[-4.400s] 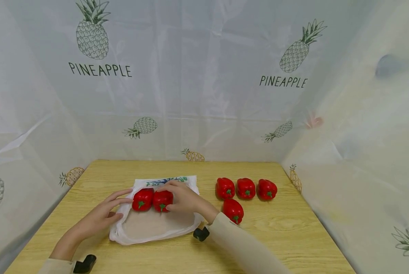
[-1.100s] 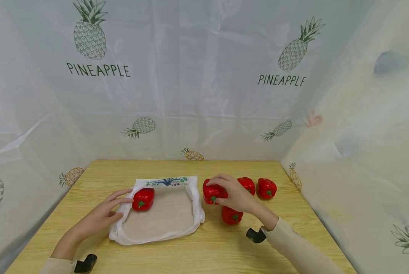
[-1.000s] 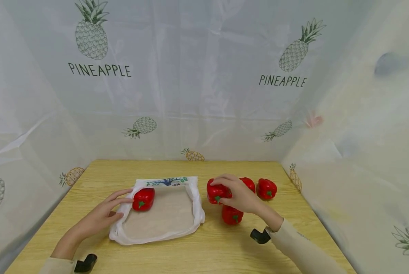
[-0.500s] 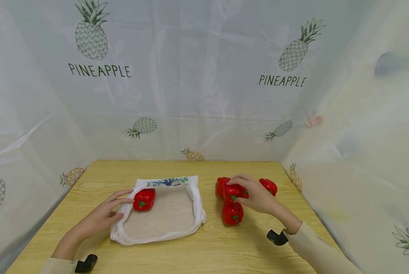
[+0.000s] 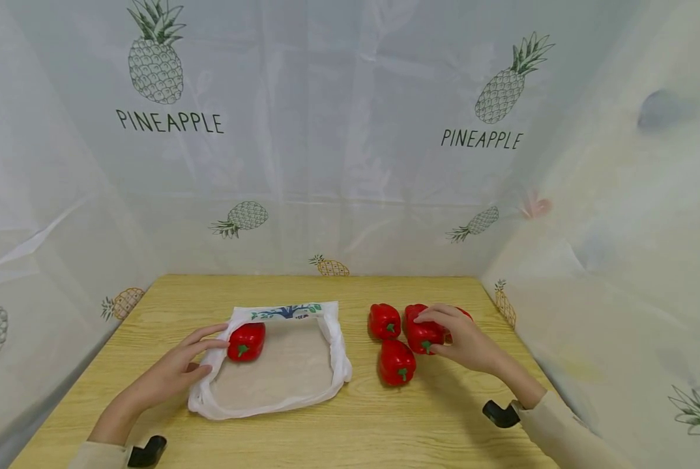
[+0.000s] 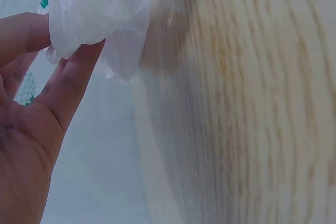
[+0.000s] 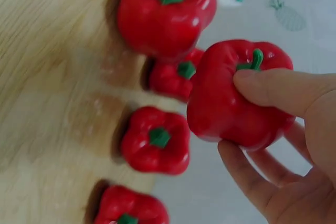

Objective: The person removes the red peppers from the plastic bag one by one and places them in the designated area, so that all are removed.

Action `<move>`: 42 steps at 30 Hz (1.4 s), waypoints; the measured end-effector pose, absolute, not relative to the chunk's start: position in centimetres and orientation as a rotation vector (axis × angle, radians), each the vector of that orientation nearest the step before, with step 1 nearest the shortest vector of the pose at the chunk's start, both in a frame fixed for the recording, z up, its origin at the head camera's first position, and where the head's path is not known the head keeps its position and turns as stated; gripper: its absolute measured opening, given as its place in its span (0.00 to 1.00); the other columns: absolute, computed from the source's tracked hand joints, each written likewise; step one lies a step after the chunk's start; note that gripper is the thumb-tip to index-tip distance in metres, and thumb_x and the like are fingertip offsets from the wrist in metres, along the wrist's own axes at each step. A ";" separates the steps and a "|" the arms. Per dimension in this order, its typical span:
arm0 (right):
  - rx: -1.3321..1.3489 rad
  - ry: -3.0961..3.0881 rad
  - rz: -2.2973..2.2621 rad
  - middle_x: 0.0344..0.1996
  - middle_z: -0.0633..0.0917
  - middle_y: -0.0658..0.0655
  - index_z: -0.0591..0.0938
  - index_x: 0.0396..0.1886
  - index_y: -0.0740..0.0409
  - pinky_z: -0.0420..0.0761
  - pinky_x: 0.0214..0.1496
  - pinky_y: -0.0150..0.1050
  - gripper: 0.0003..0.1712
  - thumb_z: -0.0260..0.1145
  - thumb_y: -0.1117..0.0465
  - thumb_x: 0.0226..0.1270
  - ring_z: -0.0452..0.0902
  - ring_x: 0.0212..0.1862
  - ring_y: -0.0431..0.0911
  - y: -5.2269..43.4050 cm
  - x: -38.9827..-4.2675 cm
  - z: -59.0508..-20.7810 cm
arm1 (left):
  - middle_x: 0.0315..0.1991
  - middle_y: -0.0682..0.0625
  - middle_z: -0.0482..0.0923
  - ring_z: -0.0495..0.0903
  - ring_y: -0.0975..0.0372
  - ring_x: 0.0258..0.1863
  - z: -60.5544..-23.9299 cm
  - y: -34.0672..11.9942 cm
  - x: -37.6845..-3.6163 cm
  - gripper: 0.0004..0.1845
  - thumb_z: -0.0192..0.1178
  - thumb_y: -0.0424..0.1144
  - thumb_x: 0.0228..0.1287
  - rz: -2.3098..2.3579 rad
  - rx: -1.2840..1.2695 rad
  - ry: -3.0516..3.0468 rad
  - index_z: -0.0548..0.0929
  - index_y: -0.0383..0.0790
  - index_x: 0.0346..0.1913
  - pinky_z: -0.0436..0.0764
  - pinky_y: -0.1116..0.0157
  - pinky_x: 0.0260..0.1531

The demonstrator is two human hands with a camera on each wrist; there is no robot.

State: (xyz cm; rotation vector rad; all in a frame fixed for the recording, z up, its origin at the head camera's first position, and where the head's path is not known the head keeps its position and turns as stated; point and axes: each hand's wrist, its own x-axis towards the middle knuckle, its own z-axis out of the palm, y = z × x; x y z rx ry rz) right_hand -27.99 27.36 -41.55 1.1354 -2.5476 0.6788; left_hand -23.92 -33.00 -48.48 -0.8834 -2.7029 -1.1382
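My right hand (image 5: 470, 342) grips a red bell pepper (image 7: 220, 100) with a green stem, thumb beside the stem and fingers underneath. In the right wrist view this pepper is raised off the table. Several other red bell peppers stand close by: one at the back left (image 5: 384, 321), one in front (image 5: 397, 363), the rest partly hidden behind the held pepper and my hand. A white plastic bag (image 5: 341, 365) lies with its mouth spread wide, and one red bell pepper (image 5: 246, 342) is inside at its left. My left hand (image 5: 171, 371) pinches the bag's left rim (image 6: 100, 9).
Everything lies on a yellow wood-grain table (image 5: 303, 443). A pale curtain (image 5: 350, 130) printed with pineapples surrounds its back and sides. Each sleeve cuff carries a black wrist piece (image 5: 500, 413).
My right hand has lifted one of the two bell peppers out of the bag and carried it right, over the table peppers. My left hand stays at the bag's rim.
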 end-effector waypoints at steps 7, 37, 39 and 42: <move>1.190 -2.607 0.728 0.61 0.83 0.56 0.83 0.61 0.54 0.84 0.37 0.38 0.33 0.81 0.75 0.57 0.76 0.49 0.46 29.0 -28.1 -42.3 | 0.81 0.42 0.60 0.61 0.38 0.73 -48.4 -32.9 -23.9 0.26 0.68 0.28 0.71 -1.148 -0.869 -2.724 0.81 0.48 0.68 0.86 0.40 0.50; 1.154 -2.754 0.775 0.60 0.83 0.49 0.84 0.61 0.48 0.86 0.56 0.40 0.31 0.81 0.71 0.59 0.76 0.62 0.51 30.9 -28.1 -46.0 | 0.79 0.37 0.61 0.56 0.82 0.73 -48.4 -33.1 -24.1 0.26 0.67 0.24 0.70 -1.107 -0.952 -2.655 0.80 0.42 0.68 0.88 0.46 0.47; 1.154 -2.752 0.778 0.61 0.83 0.49 0.84 0.61 0.48 0.86 0.55 0.40 0.31 0.81 0.71 0.59 0.76 0.62 0.51 30.9 -28.2 -46.1 | 0.79 0.37 0.61 0.56 0.82 0.74 -48.4 -33.1 -24.1 0.26 0.67 0.24 0.70 -1.103 -0.952 -2.652 0.81 0.42 0.68 0.88 0.46 0.47; 1.153 -2.746 0.792 0.61 0.83 0.51 0.84 0.61 0.49 0.86 0.52 0.38 0.31 0.81 0.72 0.59 0.76 0.61 0.51 30.9 -28.2 -46.2 | 0.79 0.37 0.62 0.56 0.83 0.73 -48.4 -33.1 -24.1 0.25 0.67 0.25 0.70 -1.097 -0.947 -2.653 0.81 0.43 0.68 0.88 0.45 0.47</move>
